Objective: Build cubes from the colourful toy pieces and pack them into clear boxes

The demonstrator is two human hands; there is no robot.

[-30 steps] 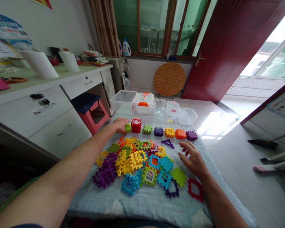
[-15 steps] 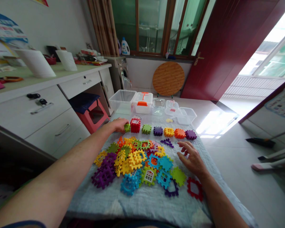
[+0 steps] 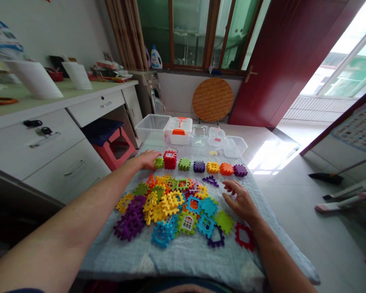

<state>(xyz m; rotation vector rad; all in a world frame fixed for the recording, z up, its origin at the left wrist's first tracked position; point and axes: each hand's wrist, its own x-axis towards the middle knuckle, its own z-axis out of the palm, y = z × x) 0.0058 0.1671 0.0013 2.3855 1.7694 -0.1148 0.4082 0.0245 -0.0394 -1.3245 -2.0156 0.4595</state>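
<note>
Very little changed over the last 1 s — the view has swung slightly right, shifting everything in frame, but spacing around the red cube looks the same. Left hand remains just left of the cube, fingers against a small green block; cannot tell if they grip or only steady it. That block sits just beside the cube. Right of the cube: 5 more blocks in line, the purple block farthest. Right hand half open, nothing in it, right and nearer than the cube, close to a purple triangle. Loose pile unchanged on the near side of the cube. My reading: attention is on the row's left end — 7 blocks, none added.
</note>
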